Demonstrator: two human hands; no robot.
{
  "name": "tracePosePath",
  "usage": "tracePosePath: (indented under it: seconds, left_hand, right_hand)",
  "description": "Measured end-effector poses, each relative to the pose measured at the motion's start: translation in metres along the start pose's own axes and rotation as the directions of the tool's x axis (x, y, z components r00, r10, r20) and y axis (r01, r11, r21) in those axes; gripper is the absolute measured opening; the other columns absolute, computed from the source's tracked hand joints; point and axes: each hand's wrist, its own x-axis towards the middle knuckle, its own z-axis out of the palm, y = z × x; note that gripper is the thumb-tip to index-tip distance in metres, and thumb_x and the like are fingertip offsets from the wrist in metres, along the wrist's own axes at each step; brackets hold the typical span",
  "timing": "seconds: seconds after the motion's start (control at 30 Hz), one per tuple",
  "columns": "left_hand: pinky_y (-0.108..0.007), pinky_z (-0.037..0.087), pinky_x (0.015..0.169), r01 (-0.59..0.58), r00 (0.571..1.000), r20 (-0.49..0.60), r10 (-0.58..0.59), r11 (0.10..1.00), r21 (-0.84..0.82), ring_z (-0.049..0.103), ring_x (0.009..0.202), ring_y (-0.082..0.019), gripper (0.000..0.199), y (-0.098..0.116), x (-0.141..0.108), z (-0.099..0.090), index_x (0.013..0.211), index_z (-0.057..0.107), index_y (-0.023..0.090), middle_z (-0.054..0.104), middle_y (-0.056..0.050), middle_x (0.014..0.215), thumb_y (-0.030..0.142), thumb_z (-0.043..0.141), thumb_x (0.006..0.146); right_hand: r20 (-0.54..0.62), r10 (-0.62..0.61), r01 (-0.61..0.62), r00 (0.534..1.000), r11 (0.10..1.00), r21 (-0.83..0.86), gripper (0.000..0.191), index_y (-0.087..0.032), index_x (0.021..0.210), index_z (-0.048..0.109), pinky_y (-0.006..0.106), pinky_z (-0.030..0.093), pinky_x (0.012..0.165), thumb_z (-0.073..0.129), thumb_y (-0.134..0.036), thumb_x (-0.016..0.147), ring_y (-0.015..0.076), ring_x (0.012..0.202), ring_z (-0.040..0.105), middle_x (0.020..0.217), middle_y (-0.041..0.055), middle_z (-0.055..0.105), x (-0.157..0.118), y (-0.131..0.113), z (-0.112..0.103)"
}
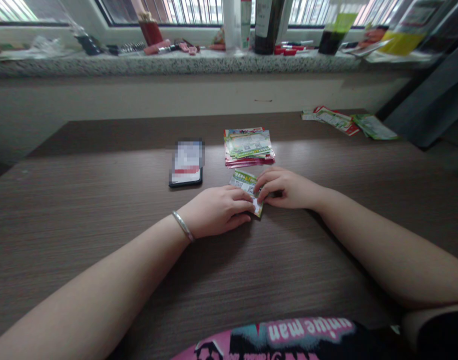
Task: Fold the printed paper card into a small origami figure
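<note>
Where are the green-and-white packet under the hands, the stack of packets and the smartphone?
Green-and-white packet [244,183]: head view, on its uncovered printed face.
Stack of packets [250,144]: head view, on the top packet's printed face.
Smartphone [186,161]: head view, on its screen.

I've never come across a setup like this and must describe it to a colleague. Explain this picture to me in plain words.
There is no machine here: a person works with two bare hands. The one picture comes from a camera worn on the head, looking forward and down, so the forearms reach in from the bottom corners. The left hand, with a bracelet at its wrist, and the right hand both have fingers on one small printed packet. Whether either grips it is hard to tell. On the table, just beyond, lie a stack of similar packets and a phone. More packets lie at the far right.
</note>
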Motion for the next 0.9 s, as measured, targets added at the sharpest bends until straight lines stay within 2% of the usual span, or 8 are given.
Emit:
tracePosePath:
  seconds: [0.37, 0.6, 0.9]
  left_hand:
    - [-0.035, 0.047, 0.096, -0.020, 1.000, -0.008, 0.020, 1.000, -0.003, 0.059, 0.107, -0.019, 0.025, -0.002, 0.000, 0.000, 0.110, 0.066, 0.026, 0.063, -0.004, 0.117, 0.028, 0.048, 0.092]
    - [-0.036, 0.047, 0.096, -0.018, 1.000, 0.009, 0.018, 1.000, 0.002, 0.058, 0.106, -0.020, 0.025, -0.001, 0.001, 0.000, 0.110, 0.066, 0.025, 0.063, -0.005, 0.115, 0.027, 0.048, 0.092]
    - [-0.036, 0.048, 0.095, -0.014, 1.000, -0.025, 0.013, 1.000, -0.028, 0.059, 0.104, -0.019, 0.025, -0.001, 0.000, 0.001, 0.110, 0.067, 0.026, 0.063, -0.005, 0.113, 0.025, 0.050, 0.091]
  right_hand:
    - [-0.002, 0.050, -0.050, 0.999, 0.999, 0.017, 0.010, -0.024, 0.090, 0.071, 0.039, 0.046, 0.091, 0.063, -0.028, 0.084, 0.0195, 0.100, 0.060, 0.103, 0.0050, 0.069, 0.002, -0.003, 0.001]
    - [-0.140, 0.168, -0.173, 0.976, 0.985, -0.026, 0.011, -0.021, 0.091, 0.068, 0.038, 0.046, 0.092, 0.065, -0.028, 0.083, 0.0194, 0.100, 0.060, 0.103, 0.0056, 0.068, 0.001, -0.005, 0.012]
    - [-0.196, 0.286, -0.296, 0.938, 0.955, -0.025, 0.008, -0.020, 0.085, 0.067, 0.039, 0.046, 0.093, 0.066, -0.027, 0.081, 0.0206, 0.105, 0.058, 0.112, 0.0074, 0.062, 0.002, -0.013, 0.016]
